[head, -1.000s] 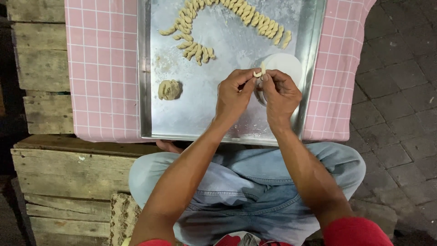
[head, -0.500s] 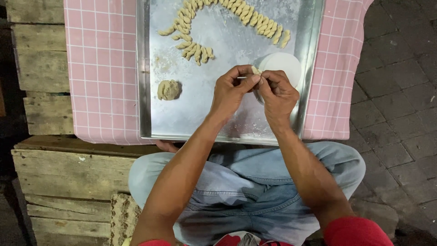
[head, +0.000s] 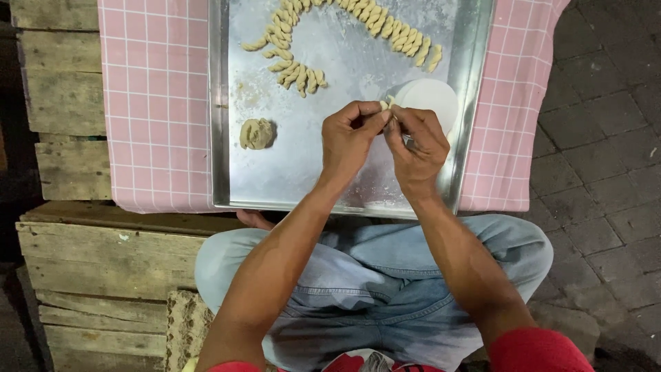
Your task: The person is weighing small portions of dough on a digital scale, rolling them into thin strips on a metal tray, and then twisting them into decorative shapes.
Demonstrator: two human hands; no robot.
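Head view, looking straight down. Left hand point(head: 351, 141) and right hand point(head: 416, 148) held together over the right part of the metal tray point(head: 344, 179), fingertips meeting. Both pinched narrow on one small piece of dough point(head: 385, 105), pale, mostly hidden between thumbs and forefingers; only a bit of it showing at the top of the pinch. Shape of the piece not readable. Held above the tray surface, not resting on it as far as visible.

Just behind the right hand: stack of round white wrappers point(head: 430, 96), flat on the tray near its right rim, partly covered by the knuckles.

Left of the hands, well apart: lump of brownish filling point(head: 257, 133), lying alone on the floured tray.

Top of the tray: row of finished twisted dough pieces point(head: 392, 27), side by side in a curved line from upper middle toward the right rim. Second shorter cluster of twisted pieces point(head: 289, 58) at upper left, running down to the middle.

Tray sitting on a pink checked cloth point(head: 155, 103), cloth draped over wooden crates point(head: 62, 89). Knees in blue jeans point(head: 358, 275) below the tray edge. Paved stone floor point(head: 606, 138) on the right.
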